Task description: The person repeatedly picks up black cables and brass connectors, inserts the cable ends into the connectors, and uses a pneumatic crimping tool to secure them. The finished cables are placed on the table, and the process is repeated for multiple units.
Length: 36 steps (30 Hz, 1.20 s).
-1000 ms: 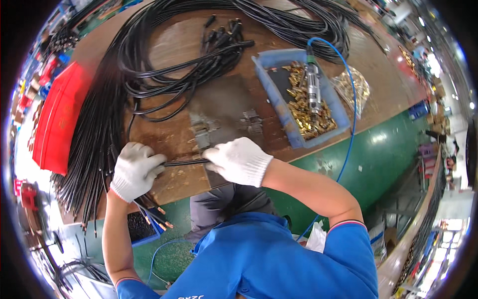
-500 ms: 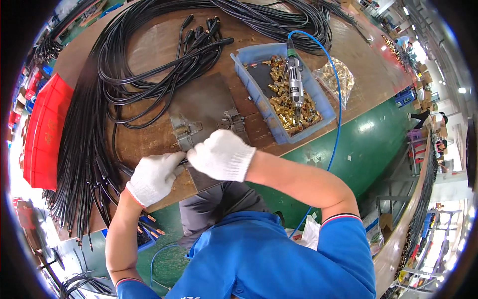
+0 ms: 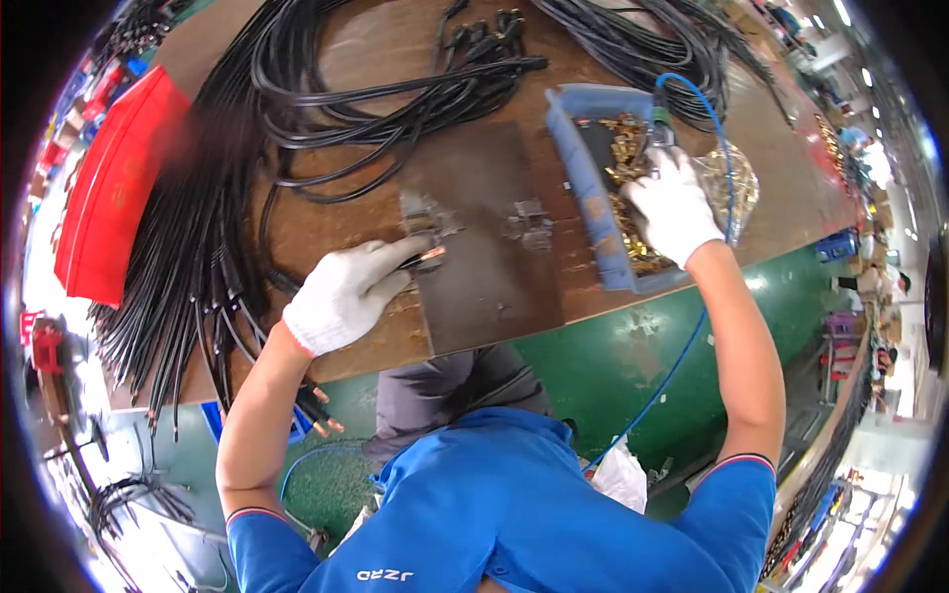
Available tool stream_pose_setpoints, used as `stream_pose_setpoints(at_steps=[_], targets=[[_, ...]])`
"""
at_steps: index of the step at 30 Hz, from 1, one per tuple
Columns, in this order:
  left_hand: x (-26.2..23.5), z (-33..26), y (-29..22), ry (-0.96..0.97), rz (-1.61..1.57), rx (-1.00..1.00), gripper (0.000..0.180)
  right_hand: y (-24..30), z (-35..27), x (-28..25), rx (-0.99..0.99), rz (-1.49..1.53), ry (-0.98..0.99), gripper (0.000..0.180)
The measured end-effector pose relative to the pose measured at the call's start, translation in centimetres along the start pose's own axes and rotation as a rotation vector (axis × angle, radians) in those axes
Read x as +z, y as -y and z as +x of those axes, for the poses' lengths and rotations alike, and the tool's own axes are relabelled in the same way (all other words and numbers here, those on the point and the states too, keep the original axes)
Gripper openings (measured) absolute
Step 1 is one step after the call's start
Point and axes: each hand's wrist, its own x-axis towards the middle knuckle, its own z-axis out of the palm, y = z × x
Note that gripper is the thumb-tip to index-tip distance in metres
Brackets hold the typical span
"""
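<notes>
Left white-gloved hand (image 3: pixel 346 292) pinched closed on black copper-tipped cable (image 3: pixel 414 261); right white-gloved hand (image 3: pixel 674 206) half-curled over grey cylindrical tool (image 3: pixel 660 134), grip unclear; blue plastic bin (image 3: pixel 596 222) beneath.

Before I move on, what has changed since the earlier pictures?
The right hand let go of the black cable and moved right to the blue bin, over the tool there; whether it grips it is unclear. The left hand still holds the cable, its copper end now showing. The red bin and loose cable bundle stayed in place.
</notes>
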Motion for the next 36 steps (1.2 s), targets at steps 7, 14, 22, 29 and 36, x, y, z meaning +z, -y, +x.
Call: stream_pose_setpoints(at_steps=[7,14,22,29,36], targets=[[0.3,-0.3,0.2,0.010,-0.015,-0.028,0.052,-0.3,0.6,0.1,0.037,0.167,-0.401,0.015],[0.0,-0.4,-0.2,-0.020,-0.014,-0.022,0.053,8.0,1.5,-6.0,0.327,2.048,-0.241,0.024],[0.0,-0.5,-0.4,-0.124,-0.084,-0.030,0.048,17.4,5.6,-1.3,0.239,2.685,-0.127,0.030],[0.0,-0.5,-0.4,-0.187,-0.093,0.010,0.048,19.0,6.5,-0.7,0.181,2.714,-0.102,0.030],[0.1,-0.2,-0.2,-0.200,-0.098,0.014,0.048,19.5,6.7,-1.5,0.165,2.750,-0.078,0.028]])
